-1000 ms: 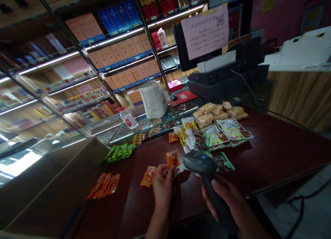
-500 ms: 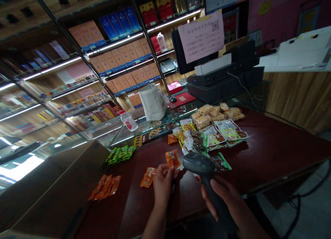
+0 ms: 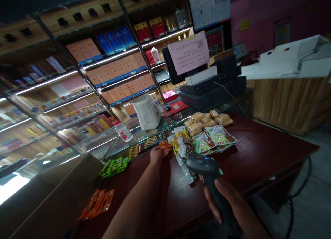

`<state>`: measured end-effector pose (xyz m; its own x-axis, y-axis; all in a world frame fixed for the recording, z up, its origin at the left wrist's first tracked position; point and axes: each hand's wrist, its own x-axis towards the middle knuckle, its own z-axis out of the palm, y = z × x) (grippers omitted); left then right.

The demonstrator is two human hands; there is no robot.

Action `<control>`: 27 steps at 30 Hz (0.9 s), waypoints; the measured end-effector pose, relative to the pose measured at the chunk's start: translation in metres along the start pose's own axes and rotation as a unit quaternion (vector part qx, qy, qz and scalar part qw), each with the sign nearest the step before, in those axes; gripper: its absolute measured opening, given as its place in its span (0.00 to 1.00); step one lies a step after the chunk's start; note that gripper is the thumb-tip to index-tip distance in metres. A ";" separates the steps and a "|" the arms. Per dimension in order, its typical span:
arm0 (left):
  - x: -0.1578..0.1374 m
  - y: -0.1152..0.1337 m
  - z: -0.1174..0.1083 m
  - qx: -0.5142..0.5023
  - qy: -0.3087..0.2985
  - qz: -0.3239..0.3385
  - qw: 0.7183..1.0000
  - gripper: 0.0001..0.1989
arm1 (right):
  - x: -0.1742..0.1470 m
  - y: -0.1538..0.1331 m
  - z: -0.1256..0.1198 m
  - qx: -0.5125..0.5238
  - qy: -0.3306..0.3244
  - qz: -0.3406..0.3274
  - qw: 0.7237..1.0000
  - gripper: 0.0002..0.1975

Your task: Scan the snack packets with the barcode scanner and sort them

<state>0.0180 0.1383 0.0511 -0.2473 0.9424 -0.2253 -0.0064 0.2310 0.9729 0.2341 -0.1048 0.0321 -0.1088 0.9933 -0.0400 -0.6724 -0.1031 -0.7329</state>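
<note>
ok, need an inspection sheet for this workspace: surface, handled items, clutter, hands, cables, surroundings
Surface: dark red-brown tabletop, glossy.
Handled items: scanner; orange packet near the glass display case.
Clutter: green packets and loose orange packets near a cardboard box; tan wrapped snacks behind flat pouches.
Hands: right hand grips scanner; left hand at orange packet, grip unclear.
Cables: pale cable by register; dark cable at right.
Surroundings: stocked shelves, white bag.

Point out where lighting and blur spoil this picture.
Head view: the shelf light strips glare, and a white patch at lower left is washed out; head view: the goods on the left shelves look smeared; head view: the scanner and right hand are dim; head view: the shelf posts lean.
</note>
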 end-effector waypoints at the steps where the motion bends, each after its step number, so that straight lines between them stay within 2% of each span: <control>1: 0.004 0.000 0.003 0.017 -0.004 -0.003 1.000 0.07 | 0.000 0.000 -0.001 -0.001 0.000 0.001 1.000 0.26; 4: 0.015 -0.001 0.007 0.075 -0.010 -0.009 0.997 0.03 | -0.001 -0.001 -0.003 0.009 0.018 -0.001 1.000 0.26; 9: 0.011 0.001 -0.002 0.183 -0.008 0.021 0.983 0.11 | -0.003 -0.006 -0.001 0.035 0.040 0.001 0.999 0.26; 12: -0.008 0.009 -0.032 0.243 0.014 0.072 0.967 0.15 | -0.005 -0.008 -0.002 0.046 0.040 -0.002 0.998 0.25; 16: -0.037 0.015 -0.106 0.317 0.066 0.125 0.938 0.14 | -0.005 -0.009 -0.006 0.051 0.036 0.002 0.998 0.24; 17: -0.044 0.013 -0.126 0.382 0.083 0.154 0.907 0.14 | -0.004 -0.008 -0.008 0.056 0.041 0.004 0.998 0.24; 20: -0.060 -0.005 -0.172 0.511 0.076 0.146 0.843 0.19 | 0.001 -0.005 -0.008 0.066 0.048 0.004 0.997 0.25; 23: -0.075 -0.029 -0.186 0.534 0.051 0.149 0.831 0.21 | 0.006 0.000 -0.004 0.072 0.033 0.004 0.997 0.24; 27: -0.094 -0.042 -0.172 0.492 0.074 0.156 0.853 0.16 | 0.009 0.008 0.003 0.079 0.023 0.019 0.996 0.25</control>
<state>-0.1252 -0.0015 0.0398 -0.2076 0.9713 0.1160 0.8809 0.1341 0.4539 0.2252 -0.0972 0.0280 -0.1052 0.9894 -0.1001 -0.7751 -0.1446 -0.6151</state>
